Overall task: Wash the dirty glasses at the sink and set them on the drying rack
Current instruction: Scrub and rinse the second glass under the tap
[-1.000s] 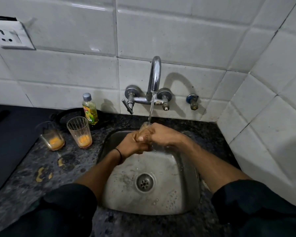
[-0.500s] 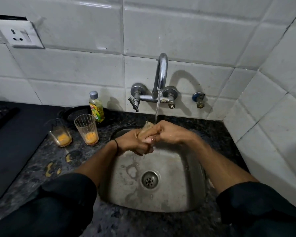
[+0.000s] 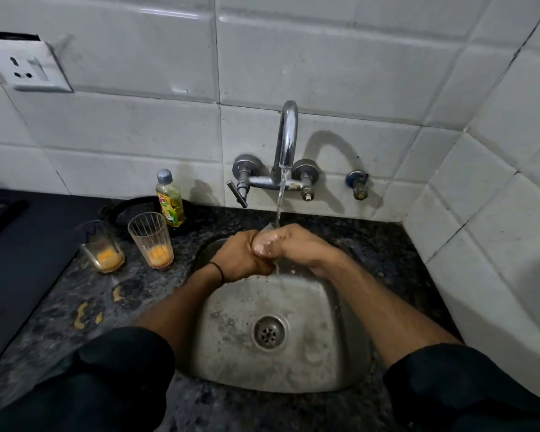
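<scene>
Both hands meet under the running tap (image 3: 286, 141), over the steel sink (image 3: 321, 366). My left hand (image 3: 237, 257) and my right hand (image 3: 289, 244) are wrapped around a clear glass (image 3: 268, 227); only its rim shows between them, with water falling into it. Two dirty glasses stand on the counter to the left of the sink, each with orange residue at the bottom: a ribbed one (image 3: 152, 240) and a shorter one (image 3: 102, 247) further left. No drying rack is in view.
A yellow dish soap bottle (image 3: 169, 199) stands against the tiles behind the glasses, beside a dark round dish (image 3: 131, 208). Orange spills (image 3: 81, 314) mark the speckled counter. A black stove top (image 3: 16, 260) lies at the left. Tiled walls close the back and right.
My hands stay clasped on the glass under the stream, shifting slightly around it. The view has drifted so the scene sits a little more to the right.
</scene>
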Available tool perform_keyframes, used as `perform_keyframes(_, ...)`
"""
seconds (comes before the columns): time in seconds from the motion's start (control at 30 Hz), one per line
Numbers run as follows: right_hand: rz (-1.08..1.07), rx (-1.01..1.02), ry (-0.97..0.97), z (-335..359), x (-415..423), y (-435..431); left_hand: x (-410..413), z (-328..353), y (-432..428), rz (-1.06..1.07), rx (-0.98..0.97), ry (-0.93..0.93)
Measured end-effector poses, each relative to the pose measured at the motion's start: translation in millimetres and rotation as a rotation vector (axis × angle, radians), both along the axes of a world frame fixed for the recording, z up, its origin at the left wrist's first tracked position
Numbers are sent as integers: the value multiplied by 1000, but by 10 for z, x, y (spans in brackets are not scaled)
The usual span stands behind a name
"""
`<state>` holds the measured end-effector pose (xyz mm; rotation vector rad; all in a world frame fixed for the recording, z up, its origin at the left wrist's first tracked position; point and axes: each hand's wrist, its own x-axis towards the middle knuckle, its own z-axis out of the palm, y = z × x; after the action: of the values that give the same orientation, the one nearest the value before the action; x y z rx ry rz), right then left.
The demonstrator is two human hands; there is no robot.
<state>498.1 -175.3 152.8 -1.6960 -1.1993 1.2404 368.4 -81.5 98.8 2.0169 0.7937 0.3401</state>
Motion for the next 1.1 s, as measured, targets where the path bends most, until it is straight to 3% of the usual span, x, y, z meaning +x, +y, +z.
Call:
perform_keyframes(0.07, -132, -23, 83, -50, -45, 92, 47, -44, -72, 138, 241, 61)
perform_keyframes(0.1, -146, -27, 59, -46, -51, 115, 55, -75, -113, 157, 237, 35)
perform_keyframes(0.2, 25, 63, -122, 15, 14, 95, -7, -100, -85, 44, -94, -195)
perform_keyframes(0.27, 184, 139, -169, 30, 76, 33, -71, -10, -34, -19, -277, -208)
perform_keyframes(0.3, 183, 143, -120, 34, 87, 3, -78, 24, -8, -15, -269, -171)
perform_keyframes(0.4, -96, 45, 47, 62, 11, 34, -11, 71, -29, 91, 127, -35)
perform_keyframes(0.47, -262, -88, 19, 54, -26, 102, 50, 30, -111, 114, 228, -11)
perform_keyframes(0.53, -211, -100, -48, 34, 21, 101, 73, -41, -124, 60, 11, -74)
perform_keyframes(0.6, -5, -32, -105, 58, 105, 35, -5, -31, -78, -49, -329, -114)
perform_keyframes(0.67, 154, 15, -129, 7, 161, -36, -73, -26, -9, -121, -509, -80)
perform_keyframes(0.73, 67, 47, -82, -97, 142, -30, -51, -29, 11, -40, -381, -52)
perform_keyframes(0.83, -178, -72, 116, -172, 1, 105, 80, -75, -92, 128, 248, 154)
perform_keyframes(0.87, -222, -120, 128, -170, -34, 147, 115, -108, -139, 143, 310, 155)
perform_keyframes(0.93, -212, -123, 89, -154, -58, 136, 115, -179, -151, 107, 197, 35)
perform_keyframes(1.0, -109, -43, -5, -171, -27, 116, 49, -181, -31, 15, -66, -114)
perform_keyframes(1.07, -8, 43, -1, -287, 32, 34, -32, -139, 79, -45, -237, -128)
perform_keyframes(1.1, -41, 71, 57, -327, 38, 11, -51, -126, 116, -47, -218, -118)
